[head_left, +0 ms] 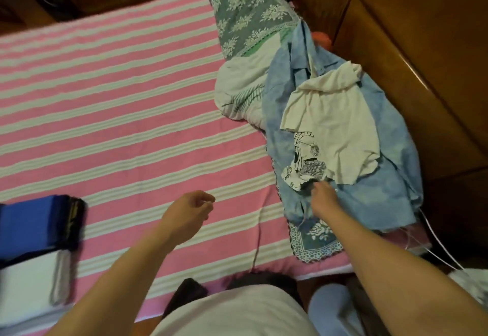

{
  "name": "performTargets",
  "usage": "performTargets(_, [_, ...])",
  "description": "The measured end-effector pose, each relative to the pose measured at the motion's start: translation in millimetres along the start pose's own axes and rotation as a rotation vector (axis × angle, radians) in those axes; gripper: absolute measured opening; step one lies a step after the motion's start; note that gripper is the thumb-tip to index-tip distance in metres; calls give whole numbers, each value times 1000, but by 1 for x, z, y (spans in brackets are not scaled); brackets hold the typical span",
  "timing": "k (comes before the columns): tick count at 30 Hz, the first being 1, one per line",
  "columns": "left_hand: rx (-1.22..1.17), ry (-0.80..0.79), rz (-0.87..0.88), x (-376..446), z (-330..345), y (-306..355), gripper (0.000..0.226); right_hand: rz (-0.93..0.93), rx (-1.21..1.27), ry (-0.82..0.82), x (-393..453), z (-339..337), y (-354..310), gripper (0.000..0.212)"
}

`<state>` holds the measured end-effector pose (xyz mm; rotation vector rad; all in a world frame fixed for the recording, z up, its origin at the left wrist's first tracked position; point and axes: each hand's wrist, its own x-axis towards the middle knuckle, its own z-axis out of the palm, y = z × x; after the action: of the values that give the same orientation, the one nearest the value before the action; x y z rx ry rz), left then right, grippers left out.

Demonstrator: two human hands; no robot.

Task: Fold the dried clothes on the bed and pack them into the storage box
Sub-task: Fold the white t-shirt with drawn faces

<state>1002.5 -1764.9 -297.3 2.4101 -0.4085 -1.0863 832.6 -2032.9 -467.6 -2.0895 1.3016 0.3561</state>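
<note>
A crumpled cream T-shirt (340,135) with a black-and-white print lies on top of a light blue shirt (375,193) at the right side of the bed (118,98). My right hand (323,198) pinches the printed lower edge of the cream T-shirt. My left hand (190,214) hovers over the pink striped sheet, fingers loosely curled, holding nothing. Folded clothes (39,246), blue, black and white, are stacked at the bed's left edge. No storage box is in view.
A white bundled quilt (240,90) and a grey floral pillow (248,16) lie at the head of the bed. Wooden furniture (422,58) lines the right side. White cords (438,246) trail off the bed's lower right corner.
</note>
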Motion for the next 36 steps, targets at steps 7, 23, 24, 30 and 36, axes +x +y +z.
performTargets(7, [-472,66,92,-47,-29,-10,18,-350,719,185,-109,-106,-98,28])
performTargets(23, [-213,474,504,-81,-167,-6,21,-861,1538,23,-269,-190,-358,42])
performTargets(24, [-223,467,539,-84,-188,-20,29,-839,1570,41,-271,-187,-365,41])
performTargets(30, [19,175,565,-122,-294,-76,13,-753,1638,49,-281,-168,-406,36])
performTargets(36, [583,327,260,-120,-373,-130,13,-656,1582,149,-283,-191,-432,40])
